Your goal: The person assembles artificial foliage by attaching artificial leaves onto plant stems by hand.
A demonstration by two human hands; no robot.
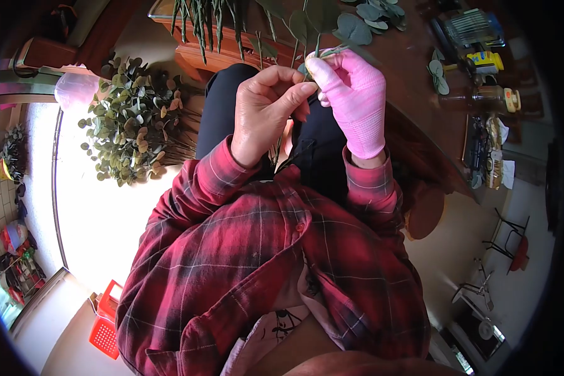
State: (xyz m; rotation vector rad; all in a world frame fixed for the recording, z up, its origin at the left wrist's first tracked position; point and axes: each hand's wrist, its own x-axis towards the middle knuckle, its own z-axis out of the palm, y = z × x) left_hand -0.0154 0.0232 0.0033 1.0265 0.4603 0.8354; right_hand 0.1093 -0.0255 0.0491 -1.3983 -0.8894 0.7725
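My bare left hand (271,103) is closed in a pinch, thumb against forefinger, on the stem of a leafy green eucalyptus branch (299,28). Facing it, my right hand (357,88), in a pink knit glove with pale fingertips, pinches the same stem just above. The fingertips of both hands nearly meet over my lap. Round grey-green leaves rise beyond the hands over the table. Part of the stem is hidden behind my fingers, and its lower end hangs down between my legs.
Ahead stands a brown wooden table (407,81) with green stems (210,22), loose eucalyptus leaves (376,14), a jar (482,99) and a yellow container (484,61). A big bundle of eucalyptus branches (135,119) lies at the left. A red plastic basket (105,323) is on the lower left.
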